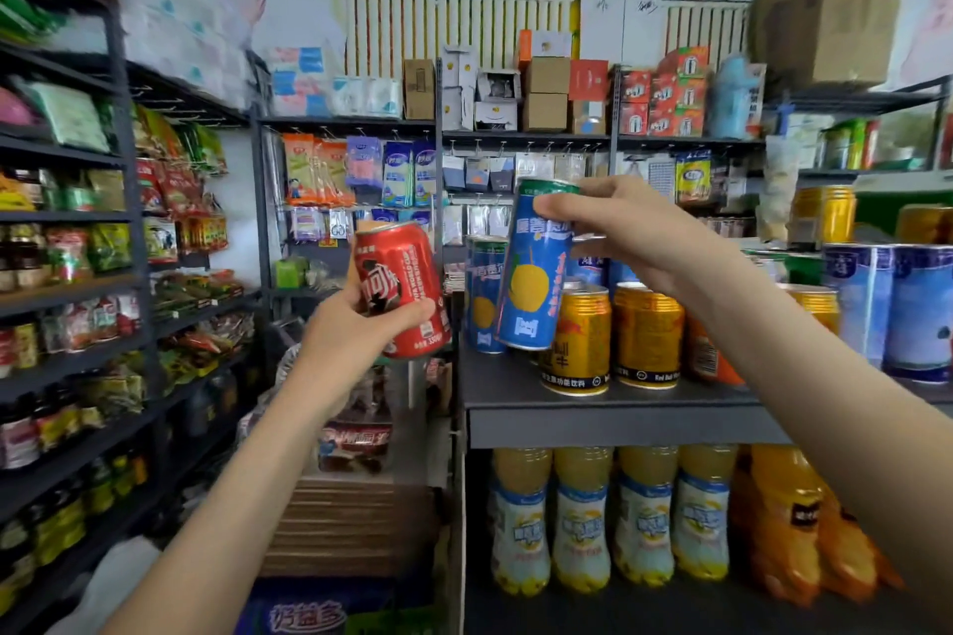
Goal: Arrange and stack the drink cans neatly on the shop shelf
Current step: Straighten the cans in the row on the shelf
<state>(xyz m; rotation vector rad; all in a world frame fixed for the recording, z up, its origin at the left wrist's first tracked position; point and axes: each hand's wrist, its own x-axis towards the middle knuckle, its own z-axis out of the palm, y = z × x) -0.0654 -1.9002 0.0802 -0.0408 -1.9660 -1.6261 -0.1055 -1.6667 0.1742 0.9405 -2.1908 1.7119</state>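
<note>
Right, left grip (356,325) is wrapped round the red cola can (405,289), fingers curled over its lower half, the can tipped with its top toward 11 o'clock and held in the air off the shelf's (515,387) 9 o'clock end. Right grip (619,232) pinches the tall blue can (536,268) just under its top rim; it hangs slanted, base toward 7 o'clock, low over the shelf front, in front of the gold cans (580,335) and just beside a standing blue can (482,294) at its 9 o'clock. Whether its base touches the shelf, I can't tell. Handling, as I judge it: thin smooth metal, stiff enough if full, but slick and easy to dent, so I'd hold each at mid-wall with a firm, even wrap. That slim blue one looks tippy and wants a flat landing. Hard to read: the right grip's far fingers are behind the can, my forearm covers an orange can (706,351) at 3 o'clock, the can tops don't show if they're sealed, and the racks at 9 o'clock are smeared
</note>
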